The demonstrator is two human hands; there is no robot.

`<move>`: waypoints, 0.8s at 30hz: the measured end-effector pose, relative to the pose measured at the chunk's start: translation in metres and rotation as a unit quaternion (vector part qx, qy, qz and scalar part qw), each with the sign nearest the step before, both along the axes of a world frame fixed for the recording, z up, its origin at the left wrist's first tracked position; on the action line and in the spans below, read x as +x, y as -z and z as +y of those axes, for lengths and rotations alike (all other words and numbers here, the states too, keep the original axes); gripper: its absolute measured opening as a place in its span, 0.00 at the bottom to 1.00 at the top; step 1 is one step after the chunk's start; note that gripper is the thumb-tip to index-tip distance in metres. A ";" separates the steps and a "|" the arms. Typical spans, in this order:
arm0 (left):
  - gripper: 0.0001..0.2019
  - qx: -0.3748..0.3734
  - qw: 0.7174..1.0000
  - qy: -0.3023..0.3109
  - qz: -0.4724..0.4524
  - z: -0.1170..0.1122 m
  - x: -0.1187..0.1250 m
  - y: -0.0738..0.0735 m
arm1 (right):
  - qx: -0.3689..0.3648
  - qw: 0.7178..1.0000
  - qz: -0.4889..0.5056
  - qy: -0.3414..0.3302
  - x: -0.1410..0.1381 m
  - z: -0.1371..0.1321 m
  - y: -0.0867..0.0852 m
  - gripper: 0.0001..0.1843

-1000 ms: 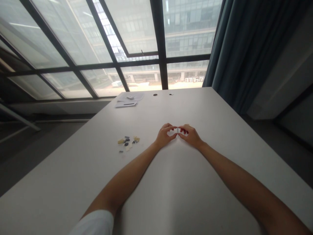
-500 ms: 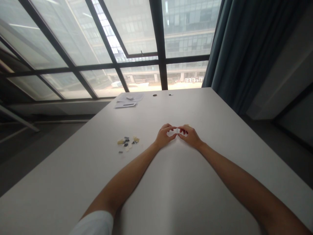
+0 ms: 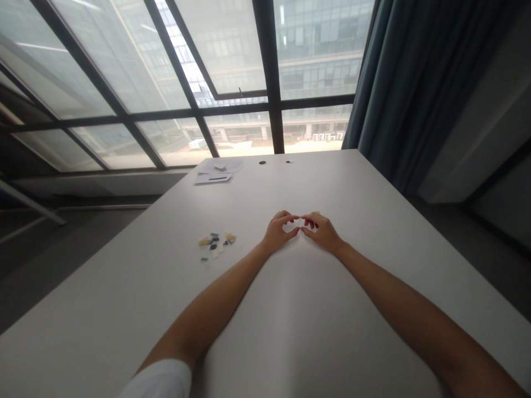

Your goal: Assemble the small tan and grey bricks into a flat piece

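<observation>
My left hand (image 3: 280,230) and my right hand (image 3: 323,231) meet fingertip to fingertip over the middle of the white table (image 3: 315,320). Between their thumbs and fingers is a small whitish piece (image 3: 301,223), gripped from both sides; its exact kind is too small to make out. A bit of something pale yellow (image 3: 317,213) shows just behind the right hand's knuckles. Left of my left forearm lies a loose group of small building-block pieces (image 3: 214,240), in grey, black, yellow and cream.
Papers (image 3: 213,178) with a dark pen-like item and a small white object lie at the table's far left corner. Two small dark round spots (image 3: 262,162) sit near the far edge. Beyond stand a window and a blue curtain (image 3: 385,99) at right.
Both hands stay in the same place with the whitish piece between them. The view has shifted very slightly; nothing else has visibly moved.
</observation>
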State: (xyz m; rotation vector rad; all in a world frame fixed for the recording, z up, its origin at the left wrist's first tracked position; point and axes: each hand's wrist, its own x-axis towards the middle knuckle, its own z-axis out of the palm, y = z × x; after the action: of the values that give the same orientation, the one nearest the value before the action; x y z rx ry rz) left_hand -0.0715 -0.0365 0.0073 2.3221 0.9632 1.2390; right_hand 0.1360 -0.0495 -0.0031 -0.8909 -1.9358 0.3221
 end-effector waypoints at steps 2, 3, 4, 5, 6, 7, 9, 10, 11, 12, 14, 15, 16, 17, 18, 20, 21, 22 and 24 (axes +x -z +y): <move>0.17 0.008 1.000 -0.001 0.001 0.000 0.000 0.000 | 0.000 1.000 0.000 0.002 0.000 0.000 0.000 0.14; 0.17 0.010 1.000 -0.002 0.002 0.000 0.000 0.000 | 0.001 1.000 -0.001 0.002 0.000 0.000 0.000 0.14; 0.17 0.011 1.000 -0.004 0.003 0.000 0.001 0.000 | 0.002 1.000 -0.001 0.002 0.000 0.000 0.000 0.14; 0.17 0.011 1.000 -0.006 0.004 -0.001 0.001 0.000 | 0.003 1.000 -0.001 0.002 0.000 0.000 0.000 0.14; 0.17 0.012 1.000 -0.007 0.004 -0.001 0.001 0.000 | 0.004 1.000 0.000 0.001 0.000 0.000 0.000 0.14; 0.17 0.012 1.000 -0.007 0.004 -0.001 0.001 0.000 | 0.005 1.000 0.000 0.001 0.000 0.000 0.000 0.14; 0.17 0.015 1.000 -0.006 0.004 -0.001 0.001 0.000 | 0.005 1.000 0.002 0.001 -0.001 0.000 0.000 0.14; 0.17 0.016 1.000 -0.004 0.004 -0.001 0.001 0.000 | 0.006 1.000 0.003 0.001 -0.001 0.000 0.000 0.14; 0.17 0.018 1.000 -0.004 0.004 0.000 0.001 0.000 | 0.006 1.000 0.004 0.001 -0.001 0.001 0.000 0.14; 0.17 0.020 1.000 -0.004 0.003 0.000 0.001 0.000 | 0.006 1.000 0.004 0.001 -0.001 0.001 0.000 0.14; 0.17 0.021 1.000 -0.003 0.003 0.000 0.000 0.000 | 0.006 1.000 0.003 0.001 -0.001 0.001 0.000 0.14; 0.17 0.021 1.000 -0.003 0.004 0.000 0.000 0.000 | 0.005 1.000 0.002 0.001 -0.001 0.001 0.000 0.14; 0.17 0.021 1.000 -0.003 0.004 0.000 0.000 0.000 | 0.005 1.000 0.002 0.001 -0.001 0.000 0.000 0.14; 0.17 0.020 1.000 -0.003 0.004 0.000 0.000 0.000 | 0.005 1.000 0.001 0.001 -0.001 0.000 -0.001 0.14; 0.17 0.018 1.000 -0.004 0.004 0.000 0.000 0.000 | 0.005 1.000 0.002 0.001 -0.001 0.000 -0.001 0.14; 0.17 0.017 1.000 -0.006 0.004 0.000 0.000 0.001 | 0.007 1.000 0.002 0.000 -0.001 -0.001 -0.001 0.14; 0.17 0.016 1.000 -0.006 0.004 0.000 0.000 0.001 | 0.007 1.000 0.002 0.001 -0.001 -0.001 -0.001 0.14; 0.17 0.016 1.000 -0.005 0.004 0.000 0.000 0.001 | 0.007 1.000 0.002 0.001 -0.001 -0.001 -0.002 0.14; 0.17 0.018 1.000 -0.004 0.006 0.000 -0.001 0.001 | 0.005 1.000 0.002 0.003 -0.001 -0.001 -0.002 0.14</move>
State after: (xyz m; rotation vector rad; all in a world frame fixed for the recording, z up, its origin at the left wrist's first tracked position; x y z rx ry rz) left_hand -0.0721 -0.0363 0.0060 2.3572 0.9627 1.2561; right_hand 0.1348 -0.0505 -0.0014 -0.8878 -1.9303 0.3095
